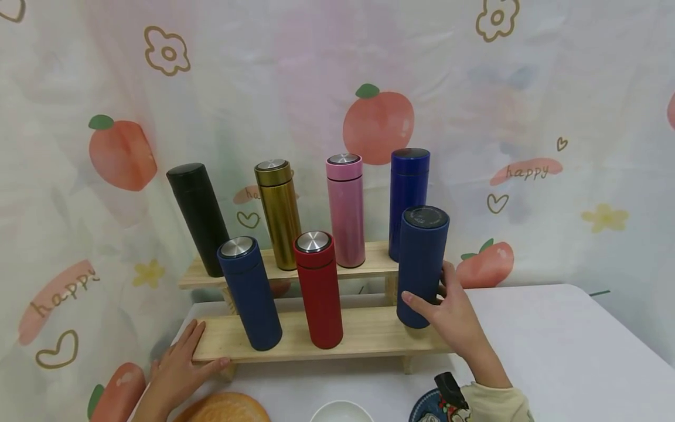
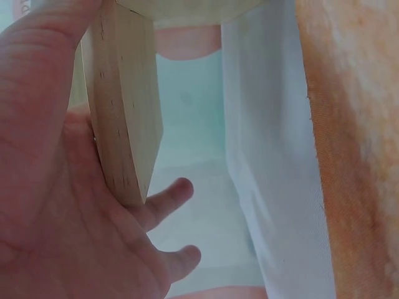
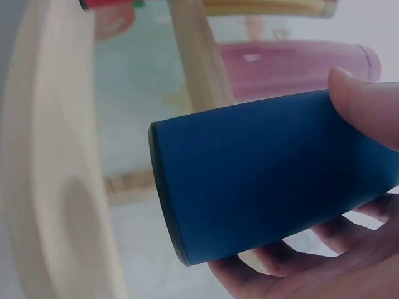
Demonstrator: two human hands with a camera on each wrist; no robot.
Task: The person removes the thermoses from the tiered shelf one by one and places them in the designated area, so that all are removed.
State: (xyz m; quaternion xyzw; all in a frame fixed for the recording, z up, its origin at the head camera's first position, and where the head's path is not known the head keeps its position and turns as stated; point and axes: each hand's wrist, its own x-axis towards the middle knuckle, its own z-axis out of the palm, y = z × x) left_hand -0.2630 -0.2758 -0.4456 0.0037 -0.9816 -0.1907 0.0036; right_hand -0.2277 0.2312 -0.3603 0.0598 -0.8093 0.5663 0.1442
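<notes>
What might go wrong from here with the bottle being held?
The dark-topped navy bottle might bump the brighter blue bottle behind it. Gripped below its middle by the right hand, it could tip. Should the left hand jolt the lower shelf it touches, the red bottle may wobble.

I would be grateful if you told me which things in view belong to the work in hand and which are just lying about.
Seemingly in the job:
held bottle, in the right hand
shelf, touched by the left hand
black bottle, gold bottle, pink bottle, blue bottle, navy bottle, red bottle

Seemingly just lying about:
round tan thing
white dish
patterned blue item
</notes>
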